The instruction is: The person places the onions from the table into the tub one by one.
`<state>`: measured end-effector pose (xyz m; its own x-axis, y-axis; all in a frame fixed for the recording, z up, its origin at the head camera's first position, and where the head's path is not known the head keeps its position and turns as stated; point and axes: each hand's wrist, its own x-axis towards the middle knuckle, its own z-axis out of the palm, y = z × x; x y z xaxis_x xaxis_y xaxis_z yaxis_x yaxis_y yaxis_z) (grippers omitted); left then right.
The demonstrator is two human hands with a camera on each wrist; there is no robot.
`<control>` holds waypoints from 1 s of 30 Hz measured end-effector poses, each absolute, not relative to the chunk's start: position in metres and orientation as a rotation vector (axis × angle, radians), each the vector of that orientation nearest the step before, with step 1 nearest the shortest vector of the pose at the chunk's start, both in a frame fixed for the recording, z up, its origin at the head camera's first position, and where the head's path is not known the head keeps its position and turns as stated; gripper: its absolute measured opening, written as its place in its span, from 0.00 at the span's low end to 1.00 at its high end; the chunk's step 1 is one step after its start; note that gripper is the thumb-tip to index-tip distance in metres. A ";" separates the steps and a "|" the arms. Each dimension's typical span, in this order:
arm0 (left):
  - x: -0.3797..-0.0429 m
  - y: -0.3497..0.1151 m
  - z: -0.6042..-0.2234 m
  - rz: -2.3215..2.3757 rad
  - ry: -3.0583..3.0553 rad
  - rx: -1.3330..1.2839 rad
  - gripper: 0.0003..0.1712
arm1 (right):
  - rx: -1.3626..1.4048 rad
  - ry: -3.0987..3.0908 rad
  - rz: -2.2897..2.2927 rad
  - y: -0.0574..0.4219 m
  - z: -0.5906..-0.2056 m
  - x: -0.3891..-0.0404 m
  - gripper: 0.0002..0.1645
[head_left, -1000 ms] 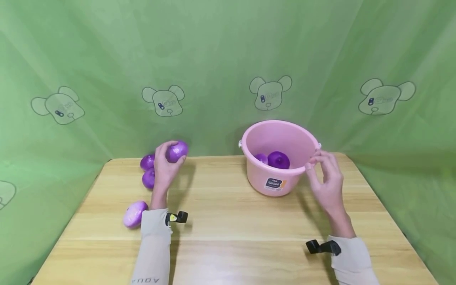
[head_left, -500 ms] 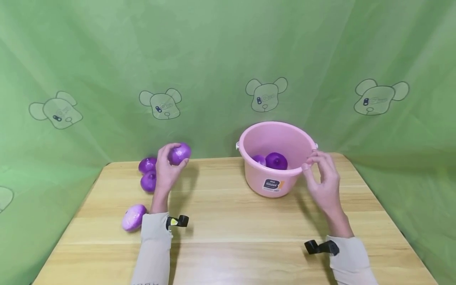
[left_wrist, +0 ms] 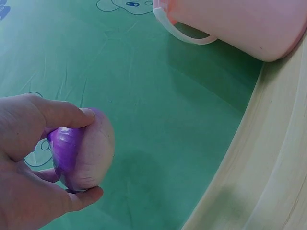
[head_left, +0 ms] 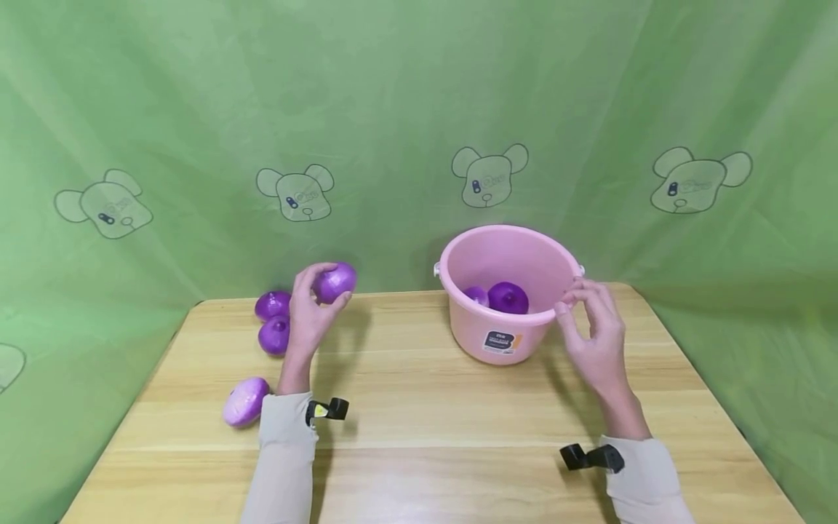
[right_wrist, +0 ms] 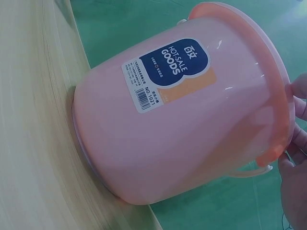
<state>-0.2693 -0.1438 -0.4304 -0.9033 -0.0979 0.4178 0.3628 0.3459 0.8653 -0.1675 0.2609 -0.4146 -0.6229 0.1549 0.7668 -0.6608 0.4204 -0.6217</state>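
My left hand [head_left: 311,311] pinches a shiny purple onion [head_left: 337,282] between thumb and fingers, raised above the table's back left. A pale, whitish face of this onion [left_wrist: 98,151] shows in the left wrist view. Behind and beside that hand lie two purple onions, one farther back [head_left: 271,305] and one nearer [head_left: 273,335]. Close to the left sleeve is a lighter onion [head_left: 246,402]. My right hand [head_left: 597,336] grips the right rim of a pink bucket [head_left: 471,336], which stands upright. Inside it, a dark purple onion [head_left: 508,298] sits beside a partly hidden lighter one [head_left: 477,295].
Wooden table [head_left: 419,415] underneath, with its back edge close behind the bucket. A green curtain [head_left: 393,109] printed with bear heads surrounds the table. The bucket's pale handle [left_wrist: 187,37] hangs against its outer wall.
My left hand has shifted a little to the right with its onion, away from the two onions behind it. The right hand keeps its grip on the bucket rim. The head view has tilted slightly.
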 end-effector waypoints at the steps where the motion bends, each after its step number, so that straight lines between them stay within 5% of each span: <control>1: -0.269 -0.143 -0.430 -1.582 -2.215 -0.237 0.32 | 0.432 -1.876 1.291 0.261 -0.415 -0.167 0.06; 30: -0.257 -0.129 -0.413 -1.660 -2.119 -0.415 0.33 | 0.441 -1.857 1.278 0.272 -0.432 -0.180 0.07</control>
